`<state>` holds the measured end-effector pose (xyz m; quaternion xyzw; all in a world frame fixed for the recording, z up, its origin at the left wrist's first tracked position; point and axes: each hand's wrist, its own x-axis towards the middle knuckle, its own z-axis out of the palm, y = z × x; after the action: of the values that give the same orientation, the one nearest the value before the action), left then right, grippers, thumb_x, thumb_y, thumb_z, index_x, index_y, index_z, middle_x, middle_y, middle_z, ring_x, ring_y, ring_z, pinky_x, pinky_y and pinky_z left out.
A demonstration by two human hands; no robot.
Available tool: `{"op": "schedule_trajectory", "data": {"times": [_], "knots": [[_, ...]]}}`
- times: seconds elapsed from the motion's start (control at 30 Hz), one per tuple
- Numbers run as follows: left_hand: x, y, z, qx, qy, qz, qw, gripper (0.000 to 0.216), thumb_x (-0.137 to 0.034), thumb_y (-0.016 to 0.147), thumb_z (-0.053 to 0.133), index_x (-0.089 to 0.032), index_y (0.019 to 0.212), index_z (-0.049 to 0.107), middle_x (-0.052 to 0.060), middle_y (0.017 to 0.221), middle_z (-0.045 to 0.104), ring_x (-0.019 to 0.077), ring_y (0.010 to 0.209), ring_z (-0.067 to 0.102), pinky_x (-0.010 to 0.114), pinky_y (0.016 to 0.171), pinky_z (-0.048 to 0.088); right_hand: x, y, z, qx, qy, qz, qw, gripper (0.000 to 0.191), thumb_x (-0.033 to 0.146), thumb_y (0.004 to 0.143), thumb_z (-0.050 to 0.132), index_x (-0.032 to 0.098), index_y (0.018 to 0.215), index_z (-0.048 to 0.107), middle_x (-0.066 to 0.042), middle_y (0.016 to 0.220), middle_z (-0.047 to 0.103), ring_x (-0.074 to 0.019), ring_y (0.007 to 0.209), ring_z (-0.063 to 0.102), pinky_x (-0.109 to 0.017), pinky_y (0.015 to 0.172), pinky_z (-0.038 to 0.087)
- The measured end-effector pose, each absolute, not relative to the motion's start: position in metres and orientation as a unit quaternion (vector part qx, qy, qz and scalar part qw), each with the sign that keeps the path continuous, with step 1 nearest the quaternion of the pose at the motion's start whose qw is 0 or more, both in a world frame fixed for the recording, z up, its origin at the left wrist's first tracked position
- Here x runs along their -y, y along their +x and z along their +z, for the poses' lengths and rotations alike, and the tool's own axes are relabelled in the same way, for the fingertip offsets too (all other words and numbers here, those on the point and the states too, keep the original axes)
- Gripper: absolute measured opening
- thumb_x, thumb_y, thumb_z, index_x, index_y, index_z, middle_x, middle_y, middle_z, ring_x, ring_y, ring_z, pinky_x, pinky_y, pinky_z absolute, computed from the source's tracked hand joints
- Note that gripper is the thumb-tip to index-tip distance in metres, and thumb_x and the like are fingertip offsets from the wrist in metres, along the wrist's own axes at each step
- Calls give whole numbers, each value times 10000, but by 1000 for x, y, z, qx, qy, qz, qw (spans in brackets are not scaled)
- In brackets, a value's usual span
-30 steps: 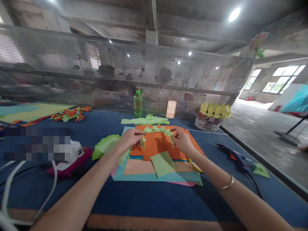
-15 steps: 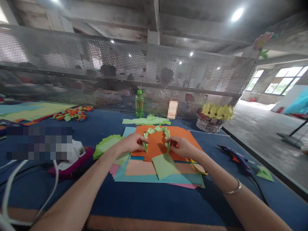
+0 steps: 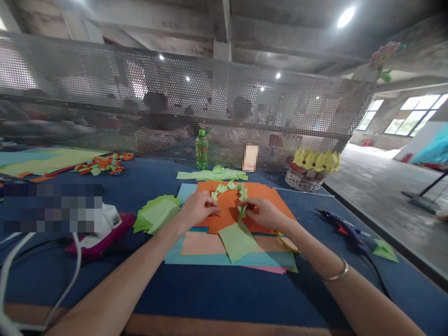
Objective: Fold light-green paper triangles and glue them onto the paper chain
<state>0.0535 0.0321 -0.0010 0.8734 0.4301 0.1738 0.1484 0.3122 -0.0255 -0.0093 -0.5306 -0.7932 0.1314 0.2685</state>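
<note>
A light green folded-paper chain (image 3: 231,186) with pointed teeth curves in an arch over orange paper sheets (image 3: 271,200). My left hand (image 3: 199,210) is closed at the chain's left end, fingertips pinched together; a small green tip shows past them and the rest of that end is hidden. At the other end, my right hand (image 3: 265,213) pinches the chain between thumb and fingers. A loose green paper square (image 3: 238,241) lies just below, over peach paper (image 3: 199,243) and blue paper (image 3: 220,258). Beside my left wrist is a fanned pile of green paper squares (image 3: 156,214).
At right lie a glue gun (image 3: 343,228) and a folded green piece (image 3: 385,250). Behind stand a basket with yellow paper points (image 3: 308,177), a green bottle (image 3: 202,151) and green strips (image 3: 210,175). A power strip (image 3: 105,238) with white cables sits left.
My left hand has shifted slightly right and down, inward along the chain's left end, which it now covers. My right hand stays on the right end, which has tilted slightly.
</note>
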Motion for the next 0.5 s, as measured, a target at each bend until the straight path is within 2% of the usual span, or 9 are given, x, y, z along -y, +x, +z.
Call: {"op": "schedule_trajectory", "data": {"times": [0.1,0.2,0.37,0.5], "knots": [[-31,54,-4,-424,879,188,110,260,-367,988,632,-161,1146,649,78,1146,662,208,966,662,407,851,575,24,311,-12,794,-535,120,264,243,157,884,624,238,1075,752,-39,1073,779,-189,910,714,-271,810,500],[-31,55,-7,-410,884,214,67,260,-358,981,641,-166,1155,649,90,1208,644,232,1049,642,443,909,554,23,309,-11,790,-548,102,255,133,177,899,643,224,935,762,-44,967,781,-199,868,707,-271,762,480],[-29,58,-13,-343,906,249,22,250,-351,969,653,-184,1154,663,103,1353,587,282,1245,553,526,1051,461,26,310,-8,787,-562,73,246,82,165,878,680,203,866,752,-53,868,759,-187,780,674,-251,683,426],[-29,63,-19,-289,926,243,12,214,-354,982,640,-165,1075,678,81,1184,669,238,1102,634,475,983,513,29,308,-9,787,-561,59,252,63,168,861,714,198,814,743,-24,787,715,-154,714,625,-233,642,387]]}}
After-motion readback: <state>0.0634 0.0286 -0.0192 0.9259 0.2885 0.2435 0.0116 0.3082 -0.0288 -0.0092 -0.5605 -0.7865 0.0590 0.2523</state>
